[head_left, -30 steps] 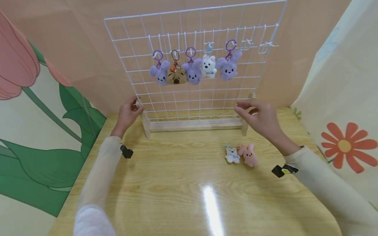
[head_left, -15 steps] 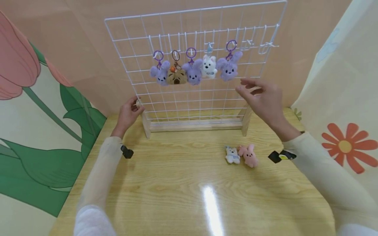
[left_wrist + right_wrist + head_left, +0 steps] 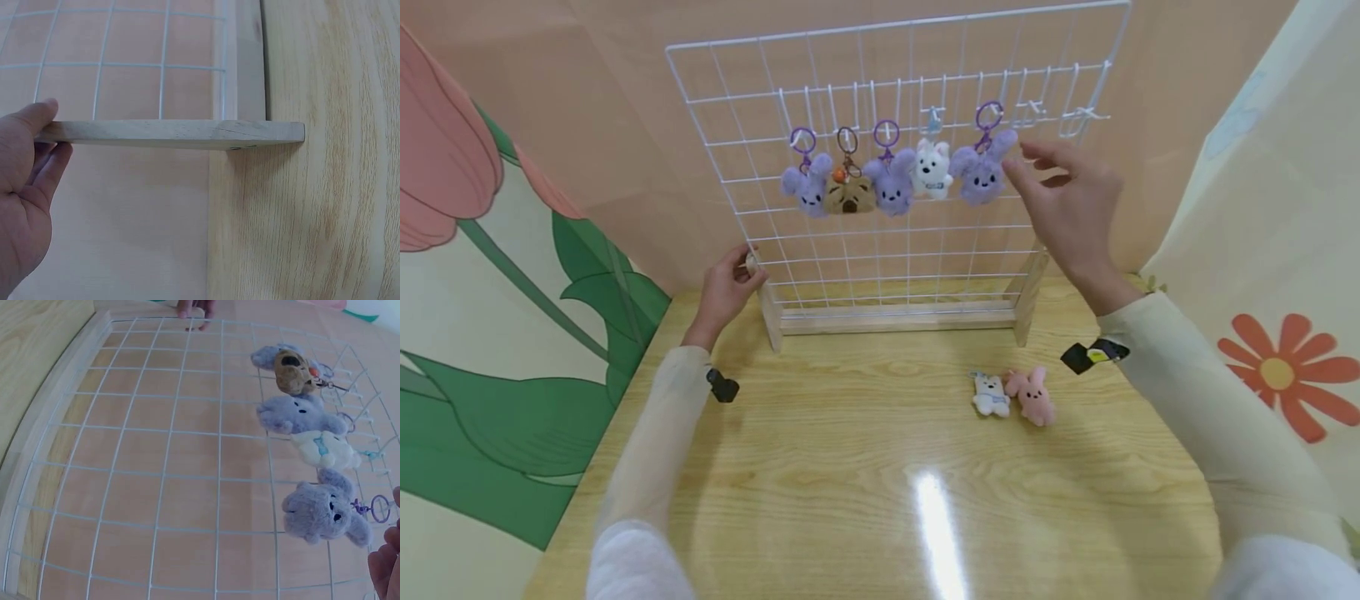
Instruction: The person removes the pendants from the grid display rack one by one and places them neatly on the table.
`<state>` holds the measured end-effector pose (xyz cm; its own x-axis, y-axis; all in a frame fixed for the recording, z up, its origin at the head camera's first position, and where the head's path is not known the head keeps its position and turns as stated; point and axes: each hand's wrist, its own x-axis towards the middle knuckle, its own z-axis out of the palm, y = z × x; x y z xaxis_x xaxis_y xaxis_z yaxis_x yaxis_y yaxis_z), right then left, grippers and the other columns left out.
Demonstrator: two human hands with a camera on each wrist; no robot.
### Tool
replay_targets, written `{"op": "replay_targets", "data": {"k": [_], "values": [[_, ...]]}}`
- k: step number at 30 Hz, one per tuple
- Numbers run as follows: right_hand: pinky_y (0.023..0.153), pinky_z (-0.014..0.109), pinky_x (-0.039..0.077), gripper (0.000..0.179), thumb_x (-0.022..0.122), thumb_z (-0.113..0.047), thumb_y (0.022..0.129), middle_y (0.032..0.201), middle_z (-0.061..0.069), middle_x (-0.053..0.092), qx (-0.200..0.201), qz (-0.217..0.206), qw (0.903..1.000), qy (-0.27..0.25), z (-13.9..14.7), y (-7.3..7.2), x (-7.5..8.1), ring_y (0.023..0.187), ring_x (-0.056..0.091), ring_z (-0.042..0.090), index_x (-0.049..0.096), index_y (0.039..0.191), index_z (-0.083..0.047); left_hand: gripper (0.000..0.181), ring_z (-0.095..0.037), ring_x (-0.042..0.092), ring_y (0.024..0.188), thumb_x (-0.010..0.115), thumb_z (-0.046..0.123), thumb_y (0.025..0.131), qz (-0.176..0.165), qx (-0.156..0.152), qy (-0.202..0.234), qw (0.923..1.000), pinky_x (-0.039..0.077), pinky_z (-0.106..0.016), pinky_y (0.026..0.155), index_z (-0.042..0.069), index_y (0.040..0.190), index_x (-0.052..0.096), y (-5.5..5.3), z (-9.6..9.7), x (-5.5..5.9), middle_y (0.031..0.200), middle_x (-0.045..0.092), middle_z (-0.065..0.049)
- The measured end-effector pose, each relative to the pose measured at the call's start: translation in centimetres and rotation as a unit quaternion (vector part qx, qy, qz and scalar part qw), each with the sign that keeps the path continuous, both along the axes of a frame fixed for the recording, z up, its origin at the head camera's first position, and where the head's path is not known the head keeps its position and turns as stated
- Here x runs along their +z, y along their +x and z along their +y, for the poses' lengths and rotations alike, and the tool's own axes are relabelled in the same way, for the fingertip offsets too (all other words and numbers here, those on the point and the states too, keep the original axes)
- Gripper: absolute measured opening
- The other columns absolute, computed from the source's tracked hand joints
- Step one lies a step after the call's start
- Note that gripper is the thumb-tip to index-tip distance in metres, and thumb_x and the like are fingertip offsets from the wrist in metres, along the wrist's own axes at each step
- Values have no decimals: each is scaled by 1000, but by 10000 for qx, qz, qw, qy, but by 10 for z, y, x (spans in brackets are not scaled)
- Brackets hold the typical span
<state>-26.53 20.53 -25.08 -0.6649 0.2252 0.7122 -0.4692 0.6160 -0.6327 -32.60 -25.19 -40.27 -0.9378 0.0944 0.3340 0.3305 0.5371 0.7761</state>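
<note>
In the head view my left hand [image 3: 727, 290] pinches the top of the stand's left wooden leg [image 3: 169, 130] between thumb and fingers. The leg holds up a white wire grid rack [image 3: 917, 250]. My right hand [image 3: 1075, 204] is raised at the rack's right side, fingers bent and nothing seen in them. It is nearest the rightmost purple bunny plush keychain [image 3: 981, 177]; whether a fingertip touches its ear I cannot tell. Also hanging on hooks are a white dog plush keychain [image 3: 932, 169], a brown bear plush keychain [image 3: 850, 196] and two more purple plush keychains [image 3: 891, 187].
Two wire hooks [image 3: 1078, 117] at the right end hold no keychain. A cream plush keychain [image 3: 991, 395] and a pink bunny plush keychain [image 3: 1034, 397] lie on the wooden table [image 3: 820, 467], in front of the stand's right wooden leg [image 3: 1027, 304].
From beside the stand's right leg, my right hand has risen to the height of the hanging plush keychains. The left hand keeps its place, and the keychains hang as before.
</note>
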Motion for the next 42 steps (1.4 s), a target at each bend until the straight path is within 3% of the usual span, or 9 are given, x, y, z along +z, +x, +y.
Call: {"op": "replay_targets", "data": {"k": [13, 28, 42], "values": [[71, 15, 53, 31, 77, -38, 79, 98, 0, 71, 69, -366, 9971, -659, -11, -23, 14, 81, 61, 10, 76, 103, -17, 52, -25, 61, 110, 68, 18, 90, 70, 62, -160, 9998, 56, -30, 86, 6, 137, 50, -2, 0, -1, 123, 60, -18], [55, 15, 47, 32, 76, -44, 79, 92, -3, 73, 51, -941, 9914, -908, -12, -36, 25, 66, 58, 6, 77, 99, -18, 50, -26, 61, 110, 68, 12, 90, 137, 20, -97, 9999, 57, -31, 86, 7, 136, 51, -3, 1, -2, 122, 60, -18], [50, 14, 45, 30, 78, -43, 77, 86, -1, 73, 125, -1192, 9855, -1204, -15, -44, 29, 65, 60, 6, 77, 95, -18, 52, -25, 61, 110, 68, 17, 90, 150, 14, -94, 9998, 57, -28, 85, 7, 137, 50, -3, -1, -4, 126, 58, -19]]}}
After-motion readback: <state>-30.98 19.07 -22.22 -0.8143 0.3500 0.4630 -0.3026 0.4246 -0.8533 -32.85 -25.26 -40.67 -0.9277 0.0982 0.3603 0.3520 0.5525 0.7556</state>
